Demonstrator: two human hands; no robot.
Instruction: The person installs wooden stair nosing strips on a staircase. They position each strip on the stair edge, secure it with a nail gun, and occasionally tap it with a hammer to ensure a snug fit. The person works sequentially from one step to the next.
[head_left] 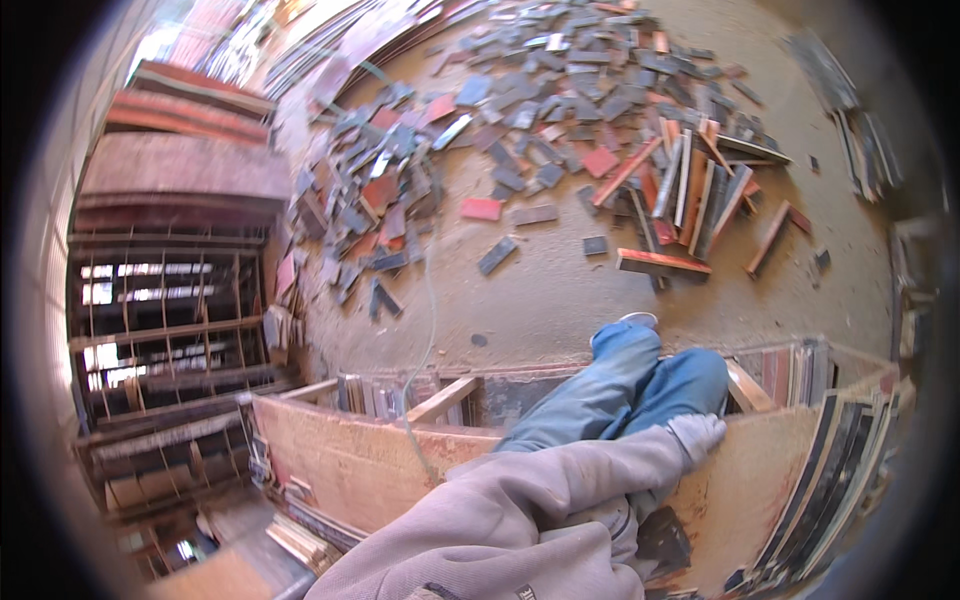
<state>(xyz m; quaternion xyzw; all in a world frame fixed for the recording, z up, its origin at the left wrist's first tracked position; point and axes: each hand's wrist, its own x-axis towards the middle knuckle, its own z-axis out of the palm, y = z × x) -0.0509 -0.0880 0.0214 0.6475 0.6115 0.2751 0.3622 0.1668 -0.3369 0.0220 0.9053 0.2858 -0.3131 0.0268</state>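
My left hand [697, 436], in a pale glove, reaches across my body at the end of a grey sleeve. It lies beside my knee, by the upper edge of a worn wooden board [340, 455]. Its fingers look curled downward and close together; whatever they grip, if anything, is hidden. My right hand does not show; folds of the grey sweatshirt [560, 500] cover that side. My legs, in blue jeans [610, 390], extend over the board's edge toward the floor.
Many small dark and reddish wood offcuts [530, 100] litter the concrete floor ahead. Longer strips [690, 190] lean in a heap. A pale hose [432, 300] crosses the floor to the board. Wire-mesh racking [165, 310] stands left; upright panels [820, 490] are packed at right.
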